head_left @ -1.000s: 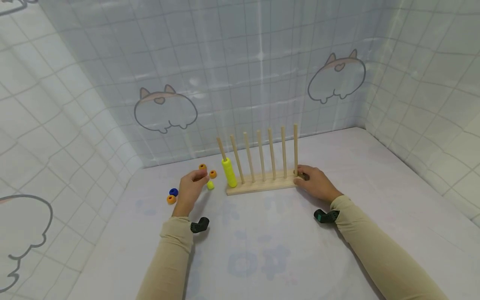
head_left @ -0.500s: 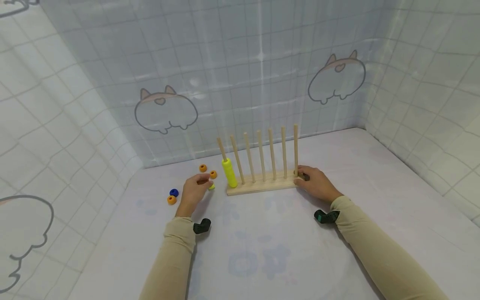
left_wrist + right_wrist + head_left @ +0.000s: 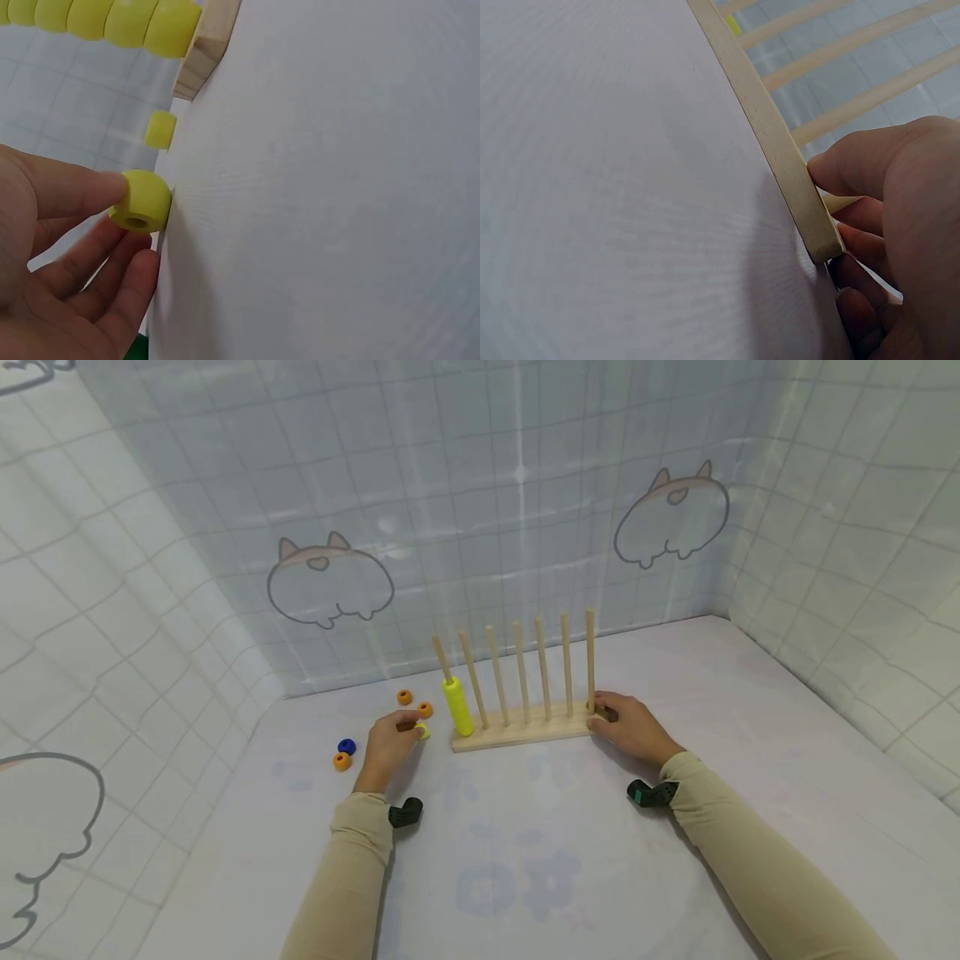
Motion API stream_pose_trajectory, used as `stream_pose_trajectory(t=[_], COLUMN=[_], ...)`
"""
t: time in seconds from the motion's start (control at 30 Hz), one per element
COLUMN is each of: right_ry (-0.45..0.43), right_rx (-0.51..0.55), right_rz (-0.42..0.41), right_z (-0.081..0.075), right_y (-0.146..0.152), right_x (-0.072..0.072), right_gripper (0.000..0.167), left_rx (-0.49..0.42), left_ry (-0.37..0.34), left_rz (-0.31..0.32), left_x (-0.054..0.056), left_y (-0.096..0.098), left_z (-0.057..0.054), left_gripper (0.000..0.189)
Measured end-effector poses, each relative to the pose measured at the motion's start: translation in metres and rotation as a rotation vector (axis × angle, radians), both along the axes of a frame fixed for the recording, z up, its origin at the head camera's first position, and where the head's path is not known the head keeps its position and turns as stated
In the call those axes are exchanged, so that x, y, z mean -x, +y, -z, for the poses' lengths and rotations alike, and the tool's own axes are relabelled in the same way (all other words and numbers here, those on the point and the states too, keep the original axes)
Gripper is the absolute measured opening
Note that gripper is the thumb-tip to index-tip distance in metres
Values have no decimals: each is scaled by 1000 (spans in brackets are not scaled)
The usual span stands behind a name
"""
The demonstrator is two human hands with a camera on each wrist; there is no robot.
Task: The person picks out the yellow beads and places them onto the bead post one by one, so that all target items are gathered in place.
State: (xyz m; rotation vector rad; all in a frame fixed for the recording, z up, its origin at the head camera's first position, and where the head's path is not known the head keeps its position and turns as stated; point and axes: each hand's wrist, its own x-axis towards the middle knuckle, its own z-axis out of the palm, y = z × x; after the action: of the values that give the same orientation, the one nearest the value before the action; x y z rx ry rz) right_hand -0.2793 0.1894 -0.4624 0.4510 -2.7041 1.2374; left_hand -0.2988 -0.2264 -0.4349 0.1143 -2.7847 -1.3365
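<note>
In the left wrist view, my left hand (image 3: 71,277) pinches a yellow bead (image 3: 146,199) between thumb and fingers, close to the tabletop; the bead's hole faces the camera. From the head, that hand (image 3: 386,750) is left of a wooden peg rack (image 3: 517,735) with several upright pegs. A stack of yellow beads (image 3: 458,707) is threaded on the leftmost peg. My right hand (image 3: 633,725) grips the right end of the rack's base (image 3: 810,217), with the thumb on the near side and the other fingers partly hidden behind.
Two orange beads lie behind the left hand, one farther back (image 3: 405,697) and another orange bead (image 3: 425,709) nearer the rack. A blue bead (image 3: 347,747) and an orange bead (image 3: 342,762) lie left of that hand. A tiled-pattern backdrop (image 3: 480,510) stands behind the table.
My left hand has moved slightly right and down onto the yellow bead on the table and taken it between its fingertips. The right hand and the rack stay where they were.
</note>
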Motion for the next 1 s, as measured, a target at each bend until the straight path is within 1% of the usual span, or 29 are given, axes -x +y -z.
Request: stream_pose_trajectory(t=[0.23, 0.43, 0.57, 0.77, 0.9, 1.0], right_ry=[-6, 9, 11, 5, 4, -3], right_rx=[-7, -9, -10, -7, -13, -13], right_rz=[-1, -4, -3, 0, -2, 3], right_z=[-1, 1, 1, 1, 2, 2], right_y=[-1, 1, 1, 1, 1, 1], right_x=[1, 0, 0, 0, 1, 1], right_gripper=[46, 45, 45, 44, 44, 45], left_rx=[24, 38, 41, -12, -45, -65], left_ry=[6, 4, 16, 20, 20, 32], left_rz=[1, -9, -12, -21, -29, -35], left_x=[-2, -4, -5, -10, -15, -21], left_y=[0, 3, 5, 8, 7, 8], left_z=[3, 3, 2, -1, -3, -5], left_gripper=[34, 32, 31, 32, 33, 35])
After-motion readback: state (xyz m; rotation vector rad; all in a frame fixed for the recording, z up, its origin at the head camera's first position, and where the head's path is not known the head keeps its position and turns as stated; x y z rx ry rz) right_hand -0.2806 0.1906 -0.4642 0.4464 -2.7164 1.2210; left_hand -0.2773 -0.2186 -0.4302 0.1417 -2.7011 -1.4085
